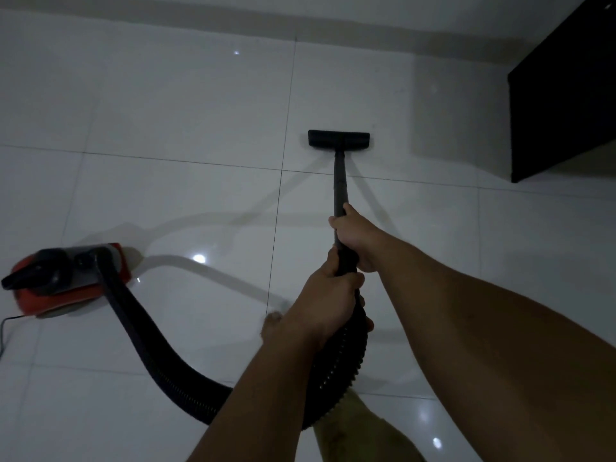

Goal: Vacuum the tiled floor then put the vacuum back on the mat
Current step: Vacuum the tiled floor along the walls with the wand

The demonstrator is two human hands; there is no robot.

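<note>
A black vacuum wand (340, 181) runs from my hands down to a flat black floor head (338, 139) that lies on the white tiled floor (186, 135). My right hand (355, 240) grips the wand higher up. My left hand (328, 295) grips the handle just below it, where the ribbed black hose (156, 355) begins. The hose curves down and left to the red and black vacuum body (66, 278) on the floor at the left. No mat is in view.
A dark cabinet (563, 105) stands at the upper right, close to the floor head. A beige skirting strip (300, 21) runs along the far wall. A thin power cord (6, 328) trails off the left edge. My bare foot (271, 323) and leg are below the hands.
</note>
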